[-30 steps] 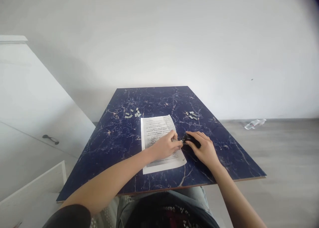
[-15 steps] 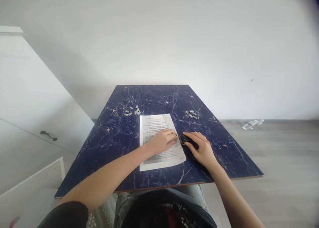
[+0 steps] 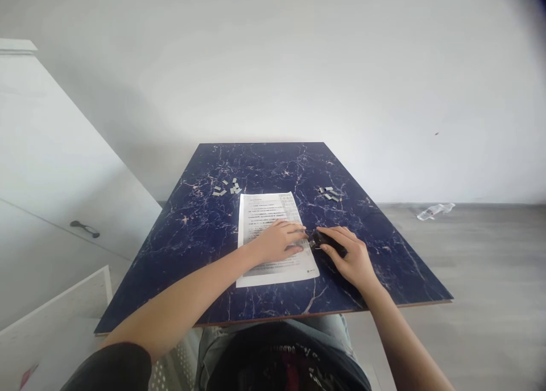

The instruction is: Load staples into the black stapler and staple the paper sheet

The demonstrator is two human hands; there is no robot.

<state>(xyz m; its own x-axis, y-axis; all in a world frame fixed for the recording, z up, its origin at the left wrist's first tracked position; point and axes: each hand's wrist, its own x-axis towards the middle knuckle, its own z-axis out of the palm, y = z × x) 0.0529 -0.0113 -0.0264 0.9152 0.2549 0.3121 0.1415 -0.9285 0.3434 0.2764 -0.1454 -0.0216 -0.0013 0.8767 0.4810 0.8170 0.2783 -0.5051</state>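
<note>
We are having a white sheet of paper with dark printed text lying in front of us, near the front edge of the dark blue, white-veined marbled table. At the sheet's right edge, a small black object with a metallic end is pointing towards the paper; we are not able to tell whether the two are touching.

We are resting our left hand on the sheet, palm down, its fingers loosely stretched towards that edge and gripping nothing that we are seeing. Our right hand is grasping the black object from the right, the thumb lying on the near side and the fingers reaching over the far side.

Beyond the sheet's top left corner, a scattered group of small, flat, pale rectangular pieces is lying on the tabletop, and a tighter cluster of similar pale pieces is lying to the far right of the paper.

Farther out, a white cabinet with a dark curved handle is standing to our left, while a crumpled clear plastic item is lying on the grey floor to our right, close to the pale wall.
</note>
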